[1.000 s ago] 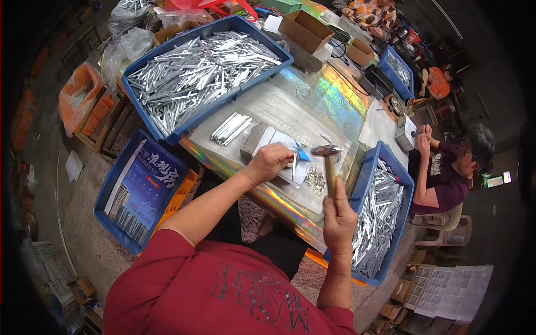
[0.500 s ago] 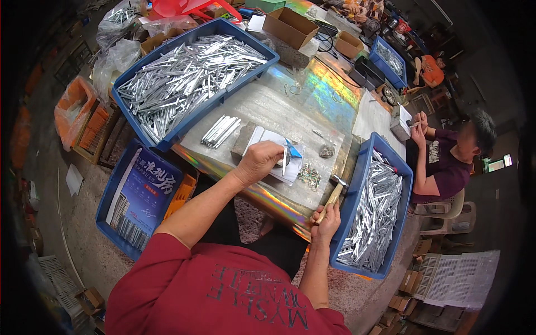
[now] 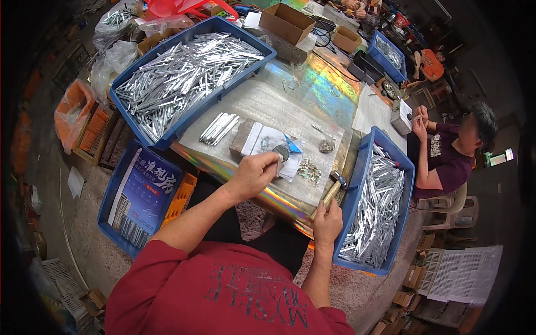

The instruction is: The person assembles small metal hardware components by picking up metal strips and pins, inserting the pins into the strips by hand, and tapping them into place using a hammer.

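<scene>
My left hand (image 3: 252, 178) pinches its fingers together on a slim silvery metal piece (image 3: 281, 162), mostly hidden, above a grey block topped with white paper (image 3: 257, 139) near the iridescent surface's (image 3: 326, 92) front edge. My right hand (image 3: 326, 221) curls its fingers round a wooden-handled, metal-headed hammer (image 3: 331, 192) at the near right corner.

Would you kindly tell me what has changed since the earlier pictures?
The right hand has brought the hammer down and rightward to beside the right-hand blue bin, still held by its handle. The left hand has drawn back toward the person, baring a dark round piece on white paper. The row of metal strips stayed put.
</scene>
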A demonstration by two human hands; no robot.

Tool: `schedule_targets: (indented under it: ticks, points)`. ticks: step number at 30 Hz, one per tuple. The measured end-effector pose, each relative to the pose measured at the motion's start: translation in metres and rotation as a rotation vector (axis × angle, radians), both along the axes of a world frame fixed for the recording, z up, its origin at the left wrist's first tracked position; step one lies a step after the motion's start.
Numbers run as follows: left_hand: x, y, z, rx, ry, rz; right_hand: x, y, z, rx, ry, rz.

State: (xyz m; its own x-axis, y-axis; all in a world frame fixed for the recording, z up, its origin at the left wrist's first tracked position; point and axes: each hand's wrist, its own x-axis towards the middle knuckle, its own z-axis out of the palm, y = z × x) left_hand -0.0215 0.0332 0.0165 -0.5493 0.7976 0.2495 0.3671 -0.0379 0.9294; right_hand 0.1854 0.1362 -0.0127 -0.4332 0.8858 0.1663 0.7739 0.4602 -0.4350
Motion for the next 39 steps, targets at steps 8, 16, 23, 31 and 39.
schedule_targets:
  ticks: [8,16,23,31,39]
  points:
    - [0.032,-0.016,-0.013,-0.057,0.08,-0.174,-0.05,-0.047,0.039,0.001,0.435,0.604]
    - [0.036,-0.023,-0.02,0.111,0.223,-0.185,-0.053,-0.051,0.033,0.183,0.615,0.611]
    - [0.027,-0.029,-0.027,0.216,0.37,-0.168,-0.047,-0.059,0.033,-0.016,0.66,0.481]
    - [0.028,-0.038,-0.025,0.249,0.191,-0.251,-0.053,-0.066,0.03,-0.061,0.766,0.462]
    - [0.028,-0.042,-0.025,0.31,0.214,-0.187,-0.061,-0.07,0.046,-0.819,1.153,0.231]
